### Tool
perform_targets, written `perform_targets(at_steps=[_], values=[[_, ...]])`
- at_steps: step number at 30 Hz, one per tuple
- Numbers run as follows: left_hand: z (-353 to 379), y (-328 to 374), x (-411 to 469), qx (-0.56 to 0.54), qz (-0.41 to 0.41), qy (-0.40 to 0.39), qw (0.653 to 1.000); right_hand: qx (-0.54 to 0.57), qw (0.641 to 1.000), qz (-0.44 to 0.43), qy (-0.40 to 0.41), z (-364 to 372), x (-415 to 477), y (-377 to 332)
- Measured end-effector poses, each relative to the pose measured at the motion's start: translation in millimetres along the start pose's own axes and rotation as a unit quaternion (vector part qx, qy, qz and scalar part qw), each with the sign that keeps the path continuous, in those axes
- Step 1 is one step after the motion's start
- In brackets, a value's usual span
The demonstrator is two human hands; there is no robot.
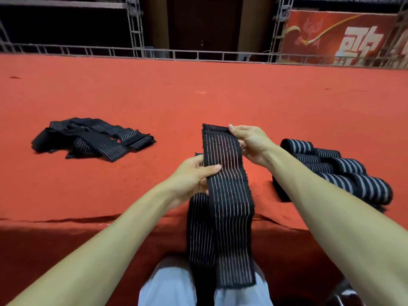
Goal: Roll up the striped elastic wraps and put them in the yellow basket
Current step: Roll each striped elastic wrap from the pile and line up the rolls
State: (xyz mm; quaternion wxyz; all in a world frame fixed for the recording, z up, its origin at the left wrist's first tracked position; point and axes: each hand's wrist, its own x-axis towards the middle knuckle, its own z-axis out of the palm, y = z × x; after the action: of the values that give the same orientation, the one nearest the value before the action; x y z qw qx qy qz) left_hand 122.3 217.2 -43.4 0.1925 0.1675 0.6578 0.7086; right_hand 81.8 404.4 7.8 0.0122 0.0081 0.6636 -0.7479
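A long black elastic wrap with thin pale stripes (227, 191) hangs in front of me, folded over so two lengths drop onto my lap. My right hand (251, 144) pinches its top end by the black hook patch. My left hand (194, 177) grips the wrap's left edge lower down, thumb across the stripes. A heap of loose unrolled wraps (92, 139) lies on the red surface to the left. Several rolled wraps (344, 171) are stacked to the right, behind my right forearm. No yellow basket is in view.
The red carpeted platform (198, 96) stretches ahead to a metal truss rail (198, 55) at its far edge. A red banner with pale characters (344, 38) hangs at the back right. My light trousers (167, 286) show at the bottom.
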Motion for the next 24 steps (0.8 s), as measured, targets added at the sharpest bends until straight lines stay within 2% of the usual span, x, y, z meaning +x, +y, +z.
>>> perform_targets(at_steps=[4,8,11,15,19,24], values=[[-10,-20,-1,0.026,-0.05,0.025,0.998,-0.101,0.995,-0.008,0.018,-2,7,20],[-15,-42,0,0.015,-0.031,0.088,0.995,-0.169,0.985,0.02,-0.027,-10,8,34],[-25,-48,7,-0.001,-0.018,0.123,0.992,-0.127,0.989,0.035,-0.066,-13,10,45],[-41,-42,31,-0.029,0.007,0.185,0.982,-0.083,0.993,0.039,-0.067,-12,18,60],[-59,-45,60,0.054,0.015,0.231,0.971,-0.103,0.993,0.023,-0.043,-7,33,74],[-73,-44,92,0.137,-0.003,0.201,0.97,-0.143,0.99,0.012,0.011,-12,61,86]])
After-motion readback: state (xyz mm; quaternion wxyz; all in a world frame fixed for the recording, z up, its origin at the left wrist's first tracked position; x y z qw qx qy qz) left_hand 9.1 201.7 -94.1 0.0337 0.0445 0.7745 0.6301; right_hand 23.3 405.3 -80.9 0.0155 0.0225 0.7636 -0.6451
